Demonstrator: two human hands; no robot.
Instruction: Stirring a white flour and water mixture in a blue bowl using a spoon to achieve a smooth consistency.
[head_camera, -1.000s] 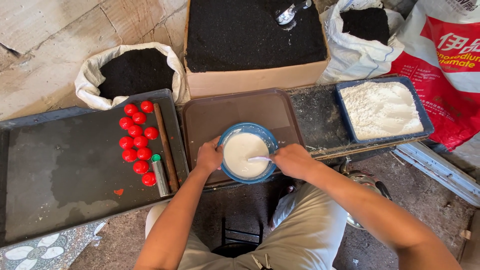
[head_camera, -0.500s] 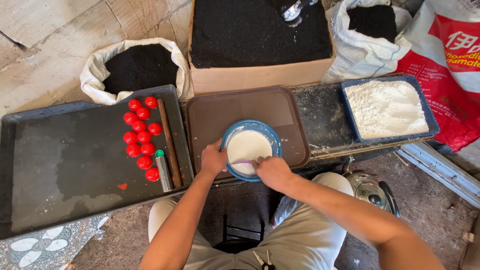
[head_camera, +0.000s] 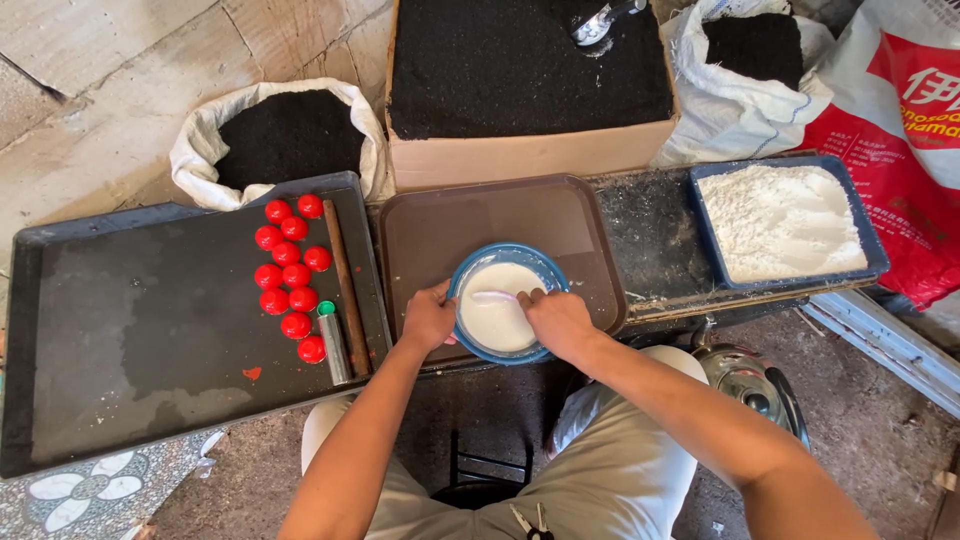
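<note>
Blue bowl (head_camera: 506, 258) of white batter is seen on the brown tray (head_camera: 430, 225), steadied at its rim by the left hand (head_camera: 428, 318), while a white spoon (head_camera: 494, 296) is gripped in the right hand (head_camera: 556, 321).

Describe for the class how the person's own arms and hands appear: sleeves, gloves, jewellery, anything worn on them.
Both forearms are bare to the elbows, with no sleeves in view. The left hand and right hand wear no gloves, and no watch, ring or bracelet shows. The fingers are uncovered. Below them, light grey trousers cover the lap.
</note>
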